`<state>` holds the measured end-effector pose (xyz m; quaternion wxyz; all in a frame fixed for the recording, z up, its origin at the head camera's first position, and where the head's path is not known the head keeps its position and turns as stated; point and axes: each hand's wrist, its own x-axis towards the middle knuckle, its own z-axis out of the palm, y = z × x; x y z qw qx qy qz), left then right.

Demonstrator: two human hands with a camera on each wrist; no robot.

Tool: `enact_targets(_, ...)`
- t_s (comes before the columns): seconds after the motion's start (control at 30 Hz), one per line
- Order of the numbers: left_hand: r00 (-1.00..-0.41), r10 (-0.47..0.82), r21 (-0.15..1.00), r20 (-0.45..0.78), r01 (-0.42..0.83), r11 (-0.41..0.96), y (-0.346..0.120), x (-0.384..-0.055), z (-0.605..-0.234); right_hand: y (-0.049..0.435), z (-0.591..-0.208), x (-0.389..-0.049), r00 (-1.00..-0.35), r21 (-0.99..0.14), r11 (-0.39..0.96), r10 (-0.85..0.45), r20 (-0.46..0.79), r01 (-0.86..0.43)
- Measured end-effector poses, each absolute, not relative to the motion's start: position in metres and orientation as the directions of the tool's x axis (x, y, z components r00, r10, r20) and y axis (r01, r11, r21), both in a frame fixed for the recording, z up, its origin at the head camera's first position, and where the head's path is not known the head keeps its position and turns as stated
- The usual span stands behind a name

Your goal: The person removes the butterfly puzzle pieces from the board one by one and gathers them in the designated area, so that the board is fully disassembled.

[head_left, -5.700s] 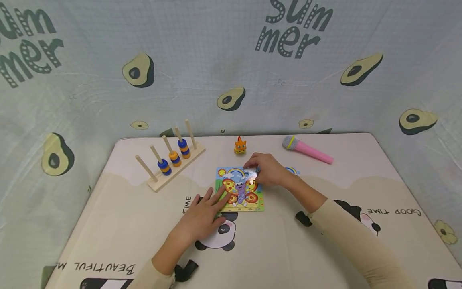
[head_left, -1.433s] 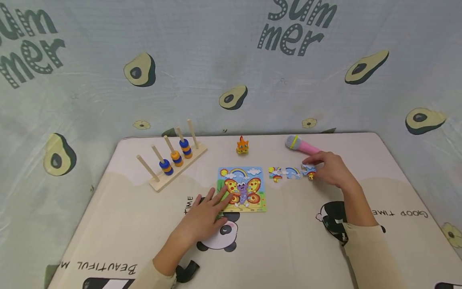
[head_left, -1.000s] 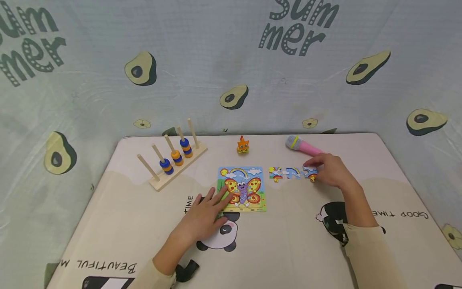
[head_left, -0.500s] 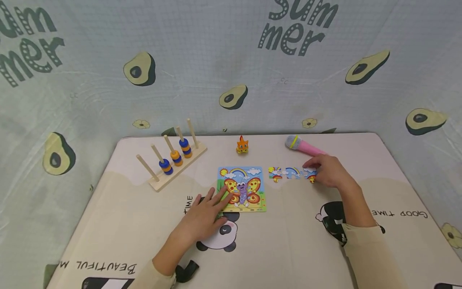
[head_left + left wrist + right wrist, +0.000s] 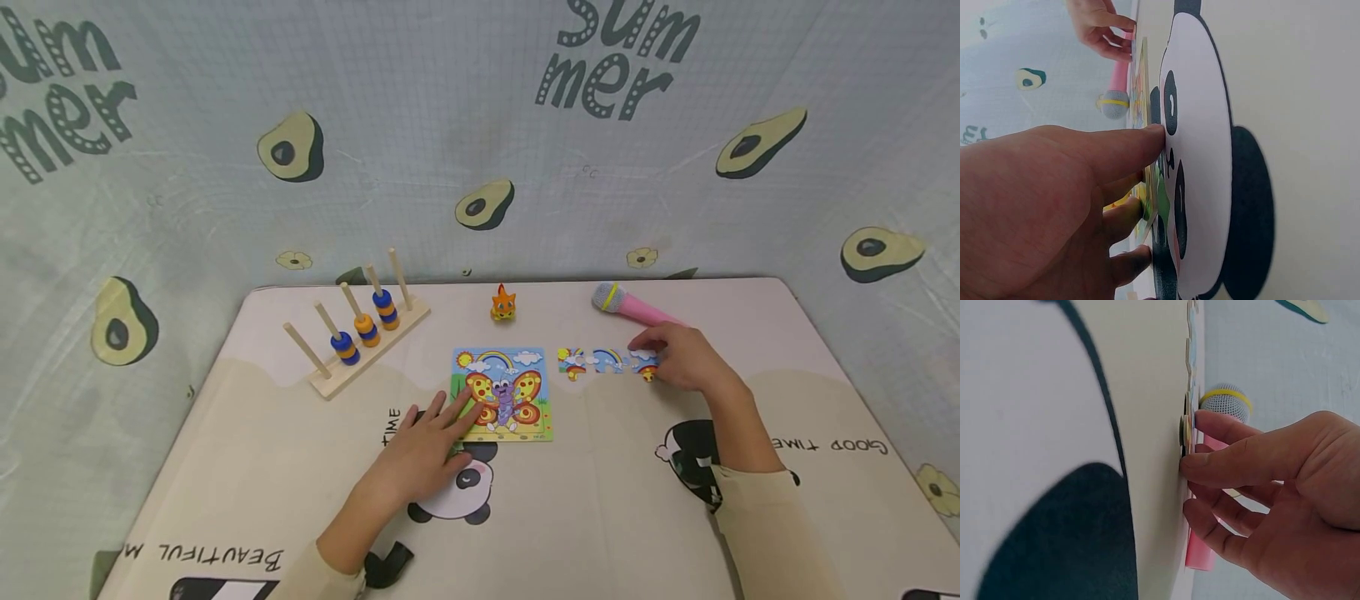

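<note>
A square butterfly puzzle board (image 5: 528, 421) lies mid-table in the head view. My left hand (image 5: 422, 450) rests at its lower left corner, straight fingers spread over the edge. To the right of the board, puzzle pieces form a row: a sun piece (image 5: 572, 360), a rainbow piece (image 5: 608, 361) and a cloud piece (image 5: 643, 360). My right hand (image 5: 686, 358) holds the cloud piece at its right end between thumb and finger, low on the table. In the right wrist view, that right hand (image 5: 1272, 487) has its thumb and fingertips at the piece's edge.
Behind the right hand lies a pink toy microphone (image 5: 637, 308). An orange figurine (image 5: 503, 304) stands behind the board. At the back left is a wooden peg rack (image 5: 333, 385) with blue and orange rings. A curtain (image 5: 375, 208) hangs behind the table.
Since the oldest frame, my right hand has carried the cloud piece from the board's upper right to the row's right end. Over the last second it shifts only slightly; my left hand stays put.
</note>
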<state>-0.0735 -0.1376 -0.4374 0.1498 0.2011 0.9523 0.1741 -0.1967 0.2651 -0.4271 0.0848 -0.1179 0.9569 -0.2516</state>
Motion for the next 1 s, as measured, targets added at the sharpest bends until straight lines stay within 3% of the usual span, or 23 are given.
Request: enact_targets(1.0, -0.875, 0.43, 0.386, -0.222, 0.326, 0.863, -0.1378, -0.0739, -0.4399, 0.2631, -0.4231, -0.195, -0.962, -0.48, 0.858, -0.257, -0.096, -0.181)
